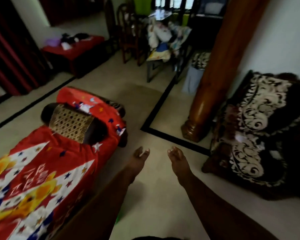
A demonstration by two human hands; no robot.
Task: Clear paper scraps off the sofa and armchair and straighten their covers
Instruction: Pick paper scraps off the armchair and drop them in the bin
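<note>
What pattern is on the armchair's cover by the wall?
Cream scrolls on black fabric armchair cover, seen in the head view.

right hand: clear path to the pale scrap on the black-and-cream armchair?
Probably yes. The right hand hangs over bare floor, holding nothing, and nothing stands between it and the armchair to its right. A pale scrap seems to lie in the seat crease, though blur leaves it uncertain. It looks beyond arm's length, so a step closer is likely needed.

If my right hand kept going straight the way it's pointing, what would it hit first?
Probably nothing soon. The right hand points ahead over bare floor, toward the black floor strip. The wooden pillar stands just right of that line, though depth is hard to judge.
</note>
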